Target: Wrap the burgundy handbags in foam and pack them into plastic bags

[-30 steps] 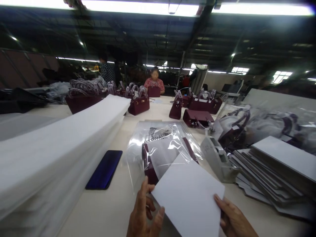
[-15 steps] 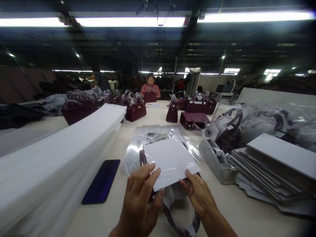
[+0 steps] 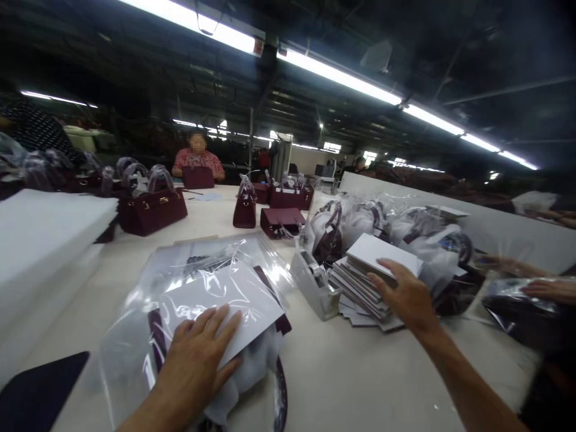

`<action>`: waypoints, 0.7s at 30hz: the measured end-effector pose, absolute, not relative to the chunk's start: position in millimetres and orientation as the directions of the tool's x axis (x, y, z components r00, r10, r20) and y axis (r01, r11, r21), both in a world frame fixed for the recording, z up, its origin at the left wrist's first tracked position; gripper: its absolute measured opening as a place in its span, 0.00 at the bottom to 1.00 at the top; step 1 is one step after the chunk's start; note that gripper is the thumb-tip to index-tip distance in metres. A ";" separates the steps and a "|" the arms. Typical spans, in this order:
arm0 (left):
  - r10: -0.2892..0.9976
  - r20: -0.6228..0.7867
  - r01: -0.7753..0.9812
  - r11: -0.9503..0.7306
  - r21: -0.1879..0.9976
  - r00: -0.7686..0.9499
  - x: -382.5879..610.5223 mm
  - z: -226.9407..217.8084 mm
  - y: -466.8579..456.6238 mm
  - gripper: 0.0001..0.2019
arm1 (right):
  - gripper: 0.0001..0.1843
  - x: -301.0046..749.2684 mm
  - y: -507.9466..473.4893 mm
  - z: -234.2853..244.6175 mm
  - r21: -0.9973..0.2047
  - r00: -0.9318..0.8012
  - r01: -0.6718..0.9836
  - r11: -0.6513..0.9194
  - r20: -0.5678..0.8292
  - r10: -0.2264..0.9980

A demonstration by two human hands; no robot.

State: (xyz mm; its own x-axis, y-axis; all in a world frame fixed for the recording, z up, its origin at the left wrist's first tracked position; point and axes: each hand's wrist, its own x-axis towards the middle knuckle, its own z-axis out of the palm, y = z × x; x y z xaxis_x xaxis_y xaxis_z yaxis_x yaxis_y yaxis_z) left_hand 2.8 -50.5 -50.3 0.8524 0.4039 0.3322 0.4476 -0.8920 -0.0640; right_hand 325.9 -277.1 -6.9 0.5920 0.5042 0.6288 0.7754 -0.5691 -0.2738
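My left hand (image 3: 198,348) lies spread on a white card (image 3: 229,300) at the near left of the table. The card rests over a maroon handbag (image 3: 157,336), mostly hidden beneath, and a transparent plastic bag (image 3: 130,318) is spread around them. One wrapped handle (image 3: 281,384) of the handbag curves out toward me. To the right, my right hand (image 3: 407,294) is at a stack of white boards (image 3: 360,294), fingers apart over the top board's near edge. Whether it touches that board I cannot tell. A tape dispenser (image 3: 312,288) stands just left of the stack.
White sheets (image 3: 54,234) are piled at left, with a dark phone (image 3: 40,390) nearer me. Maroon handbags (image 3: 153,210) stand farther back, and plastic-wrapped ones (image 3: 360,222) lie behind the boards. A co-worker (image 3: 198,162) sits opposite; another person's hands (image 3: 549,289) are at far right.
The view has turned right. My right hand has let go of the card's edge and moved right to the stack of boards. My left hand now lies flatter on the card.
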 end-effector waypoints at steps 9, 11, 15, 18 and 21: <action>0.325 0.376 0.395 -0.910 -0.127 0.868 -1.7 -41.6 -48.6 0.24 | 0.29 445.9 -302.7 0.2 -0.075 0.683 0.715 -0.695 0.284 0.673; 0.313 0.380 0.389 -0.911 -0.139 0.870 -2.7 -39.9 -48.4 0.25 | 0.30 444.3 -303.0 -3.1 -0.049 0.680 0.716 -0.696 0.274 0.680; 0.287 0.394 0.373 -0.914 -0.160 0.873 -3.4 -37.7 -47.5 0.26 | 0.31 439.0 -304.2 -6.1 -0.004 0.678 0.712 -0.702 0.264 0.686; 0.252 0.442 0.361 -0.915 -0.182 0.861 -4.8 -36.2 -47.3 0.27 | 0.31 438.4 -302.2 3.7 0.016 0.669 0.722 -0.692 0.237 0.704; 0.212 0.488 0.352 -0.911 -0.215 0.847 -6.1 -33.9 -48.9 0.28 | 0.34 441.5 -289.2 20.7 0.008 0.651 0.745 -0.667 0.215 0.728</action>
